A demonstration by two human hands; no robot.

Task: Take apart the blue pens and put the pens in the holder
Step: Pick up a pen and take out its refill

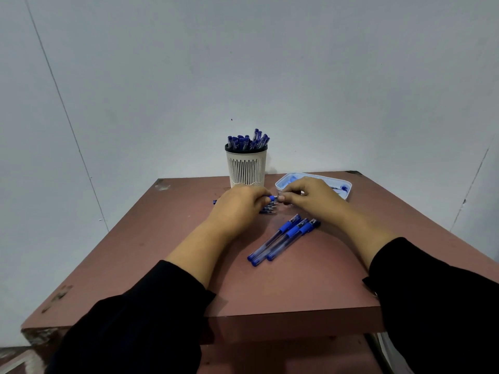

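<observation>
On the reddish bench [167, 265] the slatted holder [246, 168] stands at the far edge, already packed with blue pens [247, 141], and the pale tray [347, 191] just to its right holds a few small blue bits too small to name. Three capless pens [283, 237] lie side by side nearer the person; the left hand [237, 205] and right hand [314, 197] each pinch one end of a single pen [273, 198] above a small cluster of pen parts [268, 207], so the step seems to be pulling that pen apart, and next likely calls for a straight, steady tug

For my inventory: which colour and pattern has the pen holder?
The pen holder is cream-white with vertical slots and a dark rim, in the head view.
</observation>
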